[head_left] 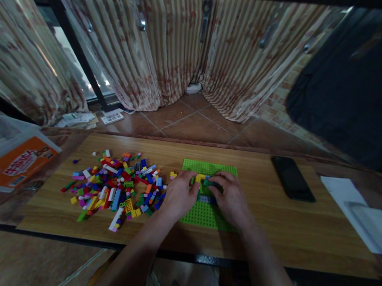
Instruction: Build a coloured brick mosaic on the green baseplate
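A bright green studded baseplate (202, 219) lies on the wooden table under both hands. My left hand (180, 195) reaches over its left side, thumb and index finger closed at a yellow toy brick (200, 177). From the right, my right hand (229, 197) pinches a dark green toy brick (207, 182) beside the yellow one. A bit of blue shows by the right fingertips. Nearer to me, a greyish-blue brick (204, 199) sits on the baseplate, partly covered by the right hand. Whether the pinched bricks are pressed onto the studs cannot be seen.
A loose pile of many-coloured bricks (116, 183) spreads over the table's left half. A black phone (293, 178) lies to the right, with white paper (346, 206) beyond it. At far left stands a plastic tub (16, 157) with an orange label. Striped curtains (174, 50) hang behind.
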The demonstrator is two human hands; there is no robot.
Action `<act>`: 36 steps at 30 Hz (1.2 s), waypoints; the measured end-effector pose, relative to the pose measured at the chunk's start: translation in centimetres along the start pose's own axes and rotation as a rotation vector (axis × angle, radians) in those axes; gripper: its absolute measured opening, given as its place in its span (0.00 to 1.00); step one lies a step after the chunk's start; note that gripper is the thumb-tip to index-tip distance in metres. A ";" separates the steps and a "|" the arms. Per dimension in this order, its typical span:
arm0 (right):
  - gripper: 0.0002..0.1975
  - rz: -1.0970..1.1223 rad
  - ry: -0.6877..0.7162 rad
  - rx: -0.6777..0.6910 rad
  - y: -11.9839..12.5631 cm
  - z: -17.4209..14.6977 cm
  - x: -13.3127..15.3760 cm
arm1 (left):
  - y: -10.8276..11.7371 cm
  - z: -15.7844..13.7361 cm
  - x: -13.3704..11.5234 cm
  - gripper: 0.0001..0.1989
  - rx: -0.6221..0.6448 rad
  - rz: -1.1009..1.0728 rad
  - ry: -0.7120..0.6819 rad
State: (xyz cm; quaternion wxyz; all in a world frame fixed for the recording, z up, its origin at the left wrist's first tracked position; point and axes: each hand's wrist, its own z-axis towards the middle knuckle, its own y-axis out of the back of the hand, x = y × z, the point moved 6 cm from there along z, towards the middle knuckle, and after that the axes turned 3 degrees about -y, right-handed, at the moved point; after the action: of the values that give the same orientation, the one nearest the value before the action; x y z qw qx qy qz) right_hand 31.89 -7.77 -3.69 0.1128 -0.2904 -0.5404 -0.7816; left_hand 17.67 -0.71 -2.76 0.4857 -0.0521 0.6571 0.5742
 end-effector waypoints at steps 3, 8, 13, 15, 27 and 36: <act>0.10 -0.009 0.000 0.004 -0.3 0.1 0.0 | -0.3 0.2 -0.1 0.14 0.025 0.053 -0.010; 0.09 0.019 -0.025 -0.017 -0.5 0.4 0.0 | -0.5 0.3 -0.4 0.15 0.051 0.093 -0.008; 0.08 0.077 -0.095 -0.057 -0.4 0.6 0.0 | -0.6 0.4 -0.4 0.15 0.050 0.098 0.001; 0.08 0.111 -0.115 -0.065 -0.2 0.6 0.0 | -0.6 0.4 -0.4 0.15 0.043 0.096 -0.010; 0.13 0.102 -0.202 -0.185 0.0 0.9 -1.6 | -1.2 -1.3 -1.3 0.20 0.027 0.223 -0.092; 0.12 0.074 -0.211 -0.197 -0.8 0.8 -1.8 | -2.6 -3.0 -2.5 0.25 0.128 0.444 -0.096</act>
State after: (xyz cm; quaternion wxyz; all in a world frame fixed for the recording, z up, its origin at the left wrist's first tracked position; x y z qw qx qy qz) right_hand 33.21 -7.01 -5.14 0.0553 -0.4003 -0.4590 -0.7913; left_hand 18.92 -5.22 -3.23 0.3806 0.1517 0.6636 0.6259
